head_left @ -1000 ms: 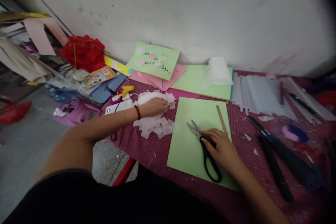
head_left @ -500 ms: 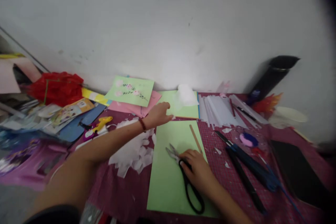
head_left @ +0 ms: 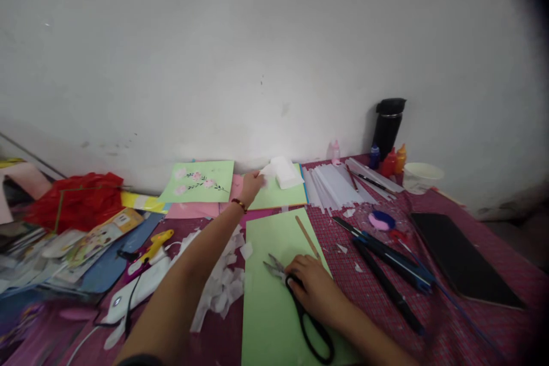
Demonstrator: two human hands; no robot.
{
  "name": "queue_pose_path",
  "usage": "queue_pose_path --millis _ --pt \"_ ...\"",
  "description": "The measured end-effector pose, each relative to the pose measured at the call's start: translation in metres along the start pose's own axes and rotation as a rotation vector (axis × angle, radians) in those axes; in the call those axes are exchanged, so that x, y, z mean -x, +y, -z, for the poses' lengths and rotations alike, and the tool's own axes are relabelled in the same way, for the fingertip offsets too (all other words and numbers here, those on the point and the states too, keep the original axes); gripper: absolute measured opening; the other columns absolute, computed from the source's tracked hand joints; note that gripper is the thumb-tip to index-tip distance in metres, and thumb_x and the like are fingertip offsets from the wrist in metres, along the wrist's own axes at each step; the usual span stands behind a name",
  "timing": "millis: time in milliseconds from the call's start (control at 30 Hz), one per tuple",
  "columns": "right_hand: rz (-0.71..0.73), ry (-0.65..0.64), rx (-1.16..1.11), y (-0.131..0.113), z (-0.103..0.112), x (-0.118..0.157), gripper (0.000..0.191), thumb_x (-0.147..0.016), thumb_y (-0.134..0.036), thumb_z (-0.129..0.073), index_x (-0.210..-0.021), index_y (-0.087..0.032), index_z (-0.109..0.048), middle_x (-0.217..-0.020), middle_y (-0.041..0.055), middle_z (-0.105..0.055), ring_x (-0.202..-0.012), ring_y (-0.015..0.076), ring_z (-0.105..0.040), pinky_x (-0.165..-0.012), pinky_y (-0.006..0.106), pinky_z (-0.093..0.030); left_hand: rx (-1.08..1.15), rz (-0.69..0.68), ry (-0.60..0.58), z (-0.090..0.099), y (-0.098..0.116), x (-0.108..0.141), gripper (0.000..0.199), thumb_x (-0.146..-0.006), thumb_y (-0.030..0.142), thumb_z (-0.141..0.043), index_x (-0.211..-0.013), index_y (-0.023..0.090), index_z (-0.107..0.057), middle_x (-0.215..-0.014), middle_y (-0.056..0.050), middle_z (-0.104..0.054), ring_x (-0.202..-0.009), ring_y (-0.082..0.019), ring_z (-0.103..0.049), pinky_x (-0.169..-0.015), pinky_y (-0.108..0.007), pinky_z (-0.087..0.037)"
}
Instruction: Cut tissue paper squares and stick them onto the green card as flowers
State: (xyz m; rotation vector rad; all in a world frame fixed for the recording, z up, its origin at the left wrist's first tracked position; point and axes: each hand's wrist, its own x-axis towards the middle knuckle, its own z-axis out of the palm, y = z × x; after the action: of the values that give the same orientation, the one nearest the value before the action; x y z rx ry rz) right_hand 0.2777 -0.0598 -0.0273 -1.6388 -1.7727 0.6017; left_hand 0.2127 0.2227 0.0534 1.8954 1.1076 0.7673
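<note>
Wall [head_left: 274, 57] fills the top; dark blur covers the right edge. Table [head_left: 319, 223], red-purple patterned cover, runs below, near edge cut off. Green sheet [head_left: 266, 320] on it, bottom cut off, part under the right forearm. Red bag [head_left: 81, 200] at left amid clutter — lower-left items too smeared to name. Black flat item [head_left: 463, 260] at right, can't tell what. White paper pieces [head_left: 223, 291] heaped left of the green sheet, partly behind the left forearm. Flowered sheet [head_left: 201, 183] lies near the wall, over pink paper. Scissors [head_left: 277, 267] on the green sheet, blades slightly apart, black handles partly under fingers.

Right hand [head_left: 315, 286] curled closed round the scissors' upper handle, palm side hidden. Left hand [head_left: 252, 186] reaches toward the wall, fingers bent at the loose end of the white tissue [head_left: 286, 174] — fingertips blurred, cannot tell if pinching. Tissue sits on a farther green sheet. Thin brown stick [head_left: 306, 235] lies just beyond the right hand, near the sheet's right edge.
</note>
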Motion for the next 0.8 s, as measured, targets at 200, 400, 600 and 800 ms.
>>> queue_pose_path --millis 200,400,600,800 --pt "-0.014 0.169 -0.298 0.015 -0.012 -0.002 0.026 -0.086 -0.021 -0.056 -0.109 -0.018 -0.067 -0.106 0.0123 -0.069 -0.101 0.0263 -0.064 -0.094 0.045 -0.049 0.257 0.217 -0.143 0.036 0.027 0.08 0.02 -0.081 0.035 -0.061 -0.073 0.016 -0.059 -0.063 0.001 -0.05 -0.052 -0.009 -0.044 -0.048 -0.021 -0.038" --pt "-0.194 0.151 -1.028 0.016 -0.013 -0.007 0.059 -0.08 -0.05 -0.067 -0.132 -0.025 -0.052 -0.126 0.0129 -0.063 -0.107 0.0245 -0.065 -0.092 0.044 -0.053 0.662 0.504 -0.425 0.025 0.023 0.181 0.028 -0.081 0.04 -0.065 -0.093 0.016 -0.065 -0.077 -0.004 -0.063 -0.061 -0.012 -0.053 -0.054 -0.023 -0.044" --pt "-0.243 0.128 -1.262 0.002 -0.006 -0.006 0.067 -0.059 -0.03 -0.086 -0.121 -0.029 -0.059 -0.114 0.004 -0.068 -0.096 0.0197 -0.067 -0.084 0.035 -0.053 0.888 0.701 -0.438 0.013 0.006 0.232 0.029 -0.088 0.041 -0.059 -0.103 0.018 -0.065 -0.086 -0.005 -0.068 -0.065 -0.013 -0.058 -0.054 -0.023 -0.045" --pt "-0.452 0.169 -1.425 -0.008 0.007 -0.001 0.054 -0.056 -0.021 -0.083 -0.107 -0.025 -0.065 -0.085 -0.0039 -0.072 -0.065 0.0118 -0.062 -0.061 0.023 -0.05 0.897 0.793 -0.332 0.014 -0.015 0.264 0.022 -0.082 0.032 -0.067 -0.096 0.016 -0.064 -0.084 -0.004 -0.067 -0.067 -0.012 -0.058 -0.056 -0.022 -0.05"
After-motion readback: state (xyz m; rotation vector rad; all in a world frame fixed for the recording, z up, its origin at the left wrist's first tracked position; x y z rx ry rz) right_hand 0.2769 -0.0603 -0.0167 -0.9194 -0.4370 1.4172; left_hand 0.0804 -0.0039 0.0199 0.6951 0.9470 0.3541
